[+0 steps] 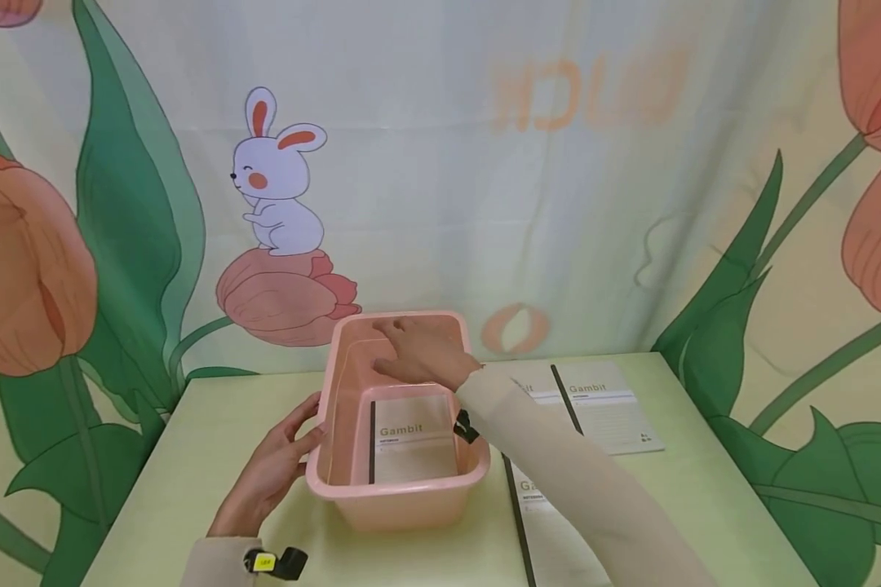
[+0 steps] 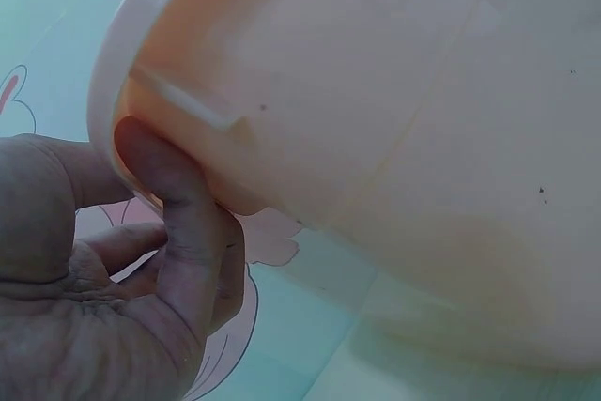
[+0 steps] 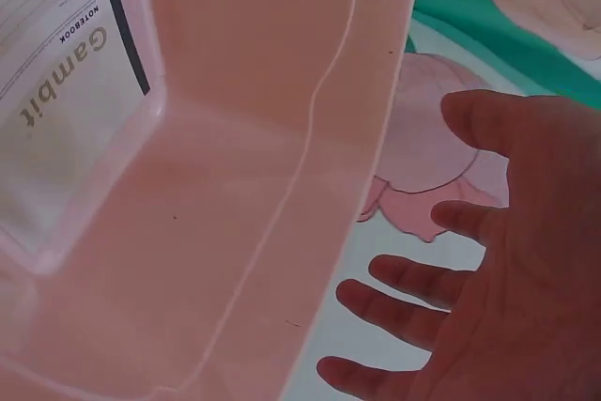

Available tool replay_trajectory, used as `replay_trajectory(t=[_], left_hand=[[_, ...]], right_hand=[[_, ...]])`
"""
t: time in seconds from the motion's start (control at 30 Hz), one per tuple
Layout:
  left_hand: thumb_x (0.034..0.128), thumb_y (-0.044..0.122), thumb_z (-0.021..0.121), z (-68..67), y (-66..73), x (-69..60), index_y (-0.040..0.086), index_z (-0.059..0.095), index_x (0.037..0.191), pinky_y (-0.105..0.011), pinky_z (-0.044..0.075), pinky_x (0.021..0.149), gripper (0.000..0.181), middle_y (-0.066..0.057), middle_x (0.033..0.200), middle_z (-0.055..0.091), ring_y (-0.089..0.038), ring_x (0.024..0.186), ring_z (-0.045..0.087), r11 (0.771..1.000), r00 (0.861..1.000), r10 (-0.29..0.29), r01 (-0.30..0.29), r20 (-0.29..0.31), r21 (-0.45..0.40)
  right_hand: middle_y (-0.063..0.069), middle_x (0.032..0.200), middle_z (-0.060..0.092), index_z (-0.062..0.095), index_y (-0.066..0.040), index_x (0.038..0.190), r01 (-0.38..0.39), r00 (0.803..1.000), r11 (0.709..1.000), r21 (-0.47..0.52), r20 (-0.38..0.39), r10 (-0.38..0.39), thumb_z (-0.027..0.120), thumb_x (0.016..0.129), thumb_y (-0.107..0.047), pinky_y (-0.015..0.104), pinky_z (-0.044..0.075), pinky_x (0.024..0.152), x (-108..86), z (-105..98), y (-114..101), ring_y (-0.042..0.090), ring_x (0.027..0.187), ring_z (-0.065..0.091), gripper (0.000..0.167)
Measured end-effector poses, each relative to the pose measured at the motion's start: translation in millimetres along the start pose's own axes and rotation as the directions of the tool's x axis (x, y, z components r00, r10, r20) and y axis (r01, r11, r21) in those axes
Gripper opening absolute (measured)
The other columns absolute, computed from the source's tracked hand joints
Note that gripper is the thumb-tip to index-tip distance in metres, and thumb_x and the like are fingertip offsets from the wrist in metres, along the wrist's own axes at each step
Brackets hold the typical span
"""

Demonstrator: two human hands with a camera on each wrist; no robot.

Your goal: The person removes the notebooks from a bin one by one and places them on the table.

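Note:
A pink plastic basin (image 1: 400,509) stands on the table, its near end toward me. Inside it a notebook (image 1: 414,456) marked Gambit lies flat with its dark spine to the left. My left hand (image 1: 275,461) holds the basin's left rim; in the left wrist view its thumb and fingers (image 2: 192,260) curl about the rim. Over the far part of the basin hovers my right hand (image 1: 426,355), fingers spread and holding nothing. The right wrist view shows that hand (image 3: 526,260) apart from the basin's rim.
To the basin's right lie a notebook (image 1: 605,408) at the back, another notebook (image 1: 536,379) beside it, and a nearer notebook (image 1: 546,538); my right sleeve (image 1: 573,465) partly covers these last two. A printed curtain (image 1: 426,204) hangs behind the table (image 1: 227,424).

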State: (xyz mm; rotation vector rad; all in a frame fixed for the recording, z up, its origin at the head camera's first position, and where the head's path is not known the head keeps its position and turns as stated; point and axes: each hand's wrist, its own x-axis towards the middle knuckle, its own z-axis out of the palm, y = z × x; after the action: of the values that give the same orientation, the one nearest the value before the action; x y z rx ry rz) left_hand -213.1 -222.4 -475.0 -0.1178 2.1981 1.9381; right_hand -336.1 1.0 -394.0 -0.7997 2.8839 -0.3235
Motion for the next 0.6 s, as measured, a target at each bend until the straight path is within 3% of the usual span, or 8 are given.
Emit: replay_trajectory(t=[0.23, 0.33, 0.43, 0.53, 0.6], left_hand=[[0.1017, 0.027, 0.053, -0.5, 0.4, 1.3, 0.031, 0.023, 0.157, -0.052, 0.048, 0.104, 0.063, -0.008, 0.163, 0.019, -0.037, 0.142, 0.037, 1.000, 1.000, 0.001, -0.001, 0.000, 0.001], [0.1018, 0.027, 0.053, -0.1, 0.8, 1.5, 0.031, 0.022, 0.157, -0.051, 0.048, 0.103, 0.063, -0.008, 0.163, 0.021, -0.037, 0.142, 0.037, 1.000, 1.000, -0.007, 0.007, 0.000, -0.005], [0.1017, 0.027, 0.053, 0.1, 1.3, 2.0, 0.030, 0.022, 0.157, -0.050, 0.049, 0.103, 0.063, -0.008, 0.162, 0.022, -0.036, 0.141, 0.038, 1.000, 1.000, -0.005, 0.005, 0.000, -0.014], [0.1014, 0.026, 0.054, 0.2, 1.9, 2.8, 0.029, 0.024, 0.157, -0.050, 0.049, 0.103, 0.063, -0.007, 0.161, 0.024, -0.036, 0.141, 0.038, 1.000, 1.000, 0.001, -0.001, -0.001, -0.022], [0.1013, 0.026, 0.054, 0.1, 2.0, 2.8, 0.029, 0.024, 0.156, -0.050, 0.049, 0.102, 0.063, -0.008, 0.160, 0.024, -0.036, 0.141, 0.039, 1.000, 1.000, 0.003, -0.003, -0.001, -0.023]], right_hand=[[-0.003, 0.159, 0.035, 0.032, -0.026, 0.154, -0.099, 0.985, 0.986, 0.137, 0.151, 0.078, 0.050, 0.097, -0.051, 0.042, 0.036, 0.116, 29.3, 17.4, 2.9, 0.019, 0.144, 0.039, 0.065], [-0.003, 0.141, 0.055, 0.054, -0.024, 0.138, -0.143, 0.979, 0.983, 0.118, 0.163, 0.123, 0.060, 0.090, -0.047, 0.040, 0.045, 0.107, 41.0, 29.3, 6.4, 0.017, 0.127, 0.053, 0.053], [-0.007, 0.128, 0.058, 0.060, -0.026, 0.126, -0.196, 0.967, 0.973, 0.122, 0.191, 0.171, 0.066, 0.084, -0.048, 0.038, 0.046, 0.101, 48.6, 41.9, 9.5, 0.015, 0.115, 0.054, 0.047], [-0.008, 0.120, 0.057, 0.061, -0.029, 0.120, -0.267, 0.952, 0.942, 0.202, 0.209, 0.225, 0.070, 0.081, -0.052, 0.039, 0.046, 0.097, 53.6, 54.3, 11.7, 0.014, 0.109, 0.052, 0.047], [-0.008, 0.111, 0.056, 0.061, -0.031, 0.114, -0.255, 0.957, 0.945, 0.206, 0.192, 0.216, 0.072, 0.078, -0.055, 0.037, 0.047, 0.092, 58.1, 62.4, 12.3, 0.014, 0.102, 0.052, 0.044]])
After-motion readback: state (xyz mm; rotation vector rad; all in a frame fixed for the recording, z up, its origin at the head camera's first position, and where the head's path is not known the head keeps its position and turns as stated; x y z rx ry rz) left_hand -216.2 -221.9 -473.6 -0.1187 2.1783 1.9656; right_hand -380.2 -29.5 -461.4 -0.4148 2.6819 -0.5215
